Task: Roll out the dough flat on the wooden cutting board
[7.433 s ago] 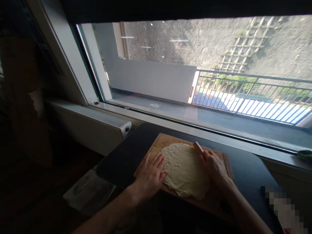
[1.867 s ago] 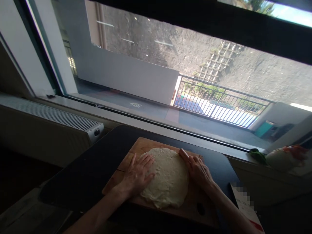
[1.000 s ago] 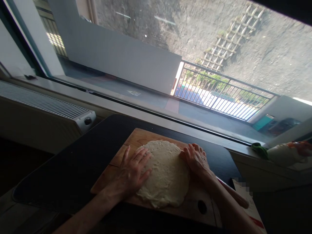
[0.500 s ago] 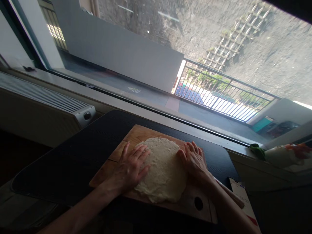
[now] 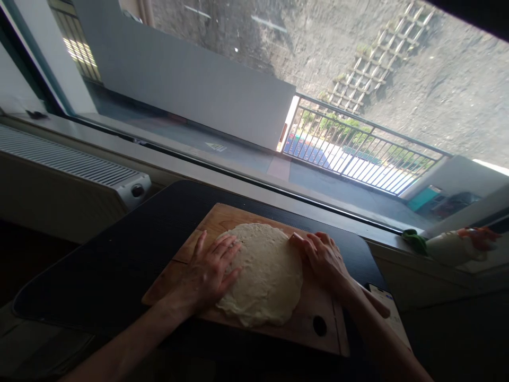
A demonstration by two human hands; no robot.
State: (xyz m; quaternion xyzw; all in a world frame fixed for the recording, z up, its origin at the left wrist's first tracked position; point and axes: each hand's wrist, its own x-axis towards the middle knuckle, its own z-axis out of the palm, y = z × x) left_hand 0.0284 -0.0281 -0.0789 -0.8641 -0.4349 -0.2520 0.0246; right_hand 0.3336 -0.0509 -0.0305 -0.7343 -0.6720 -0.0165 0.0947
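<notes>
A round, flat sheet of dough [image 5: 264, 273] with an uneven edge lies on a wooden cutting board [image 5: 222, 212]. My left hand [image 5: 212, 270] rests on the dough's left edge, fingers spread and flat. At the right side, my right hand [image 5: 324, 260] is closed around a rolling pin [image 5: 377, 305]. One end of the pin shows past my forearm at the lower right; the hand and forearm cover much of the rest. The board has a dark round hole near its lower right corner.
The board sits on a black table [image 5: 119, 254] with rounded corners. A phone [image 5: 392, 313] with a lit screen lies at the table's right edge. A radiator [image 5: 131, 185] and a window sill [image 5: 238, 183] run behind, and a white container [image 5: 447, 248] stands at the right.
My right hand has lifted from its flat position and curled around the rolling pin, which has shifted up and left. My left hand stays on the dough. The view has moved slightly.
</notes>
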